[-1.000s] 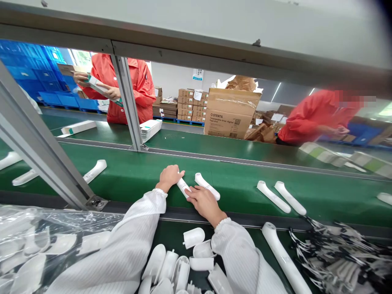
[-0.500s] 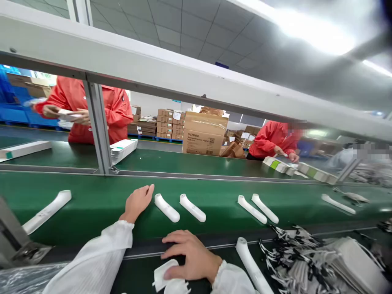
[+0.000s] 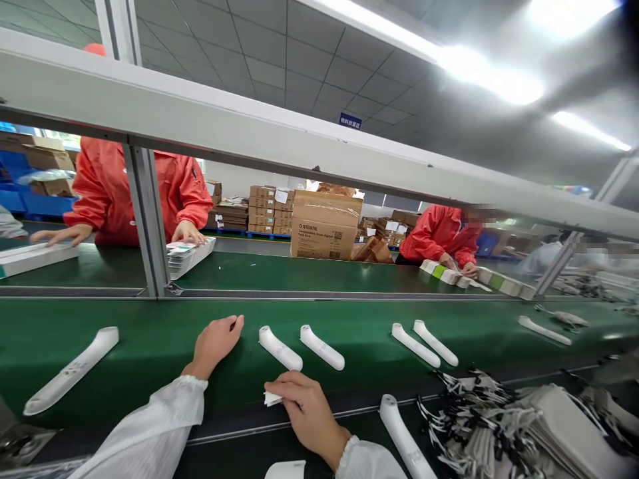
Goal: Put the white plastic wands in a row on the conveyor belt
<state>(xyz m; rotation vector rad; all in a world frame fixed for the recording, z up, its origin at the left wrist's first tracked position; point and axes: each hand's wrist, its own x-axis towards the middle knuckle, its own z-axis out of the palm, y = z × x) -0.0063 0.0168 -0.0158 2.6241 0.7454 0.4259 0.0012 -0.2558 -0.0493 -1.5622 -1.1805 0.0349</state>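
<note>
My left hand [image 3: 214, 344] is over the green conveyor belt [image 3: 359, 379], with its fingers curled in. Whatever it may hold is hidden. My right hand [image 3: 310, 414] pinches a small, thin white plastic piece [image 3: 272, 398] between thumb and fingers, just above the belt's near edge. A similar white piece [image 3: 285, 470] lies below that hand, cut off by the bottom of the view. Two white, long plastic housings with bent heads, one [image 3: 280, 348] and another [image 3: 322, 347], lie on the belt between and beyond my hands.
More white housings lie on the belt, one at left [image 3: 72, 370], others at right [image 3: 415, 345]. Another housing [image 3: 407, 436] is on the near surface, beside a pile of grey cuffs and cables [image 3: 499, 426]. A metal post [image 3: 146, 219] and crossbeam span ahead. Two people in red work beyond.
My right hand has lifted a white piece from the near surface and closed on it. My left hand stays over the belt. The person at far left has lowered both hands to the boxes.
</note>
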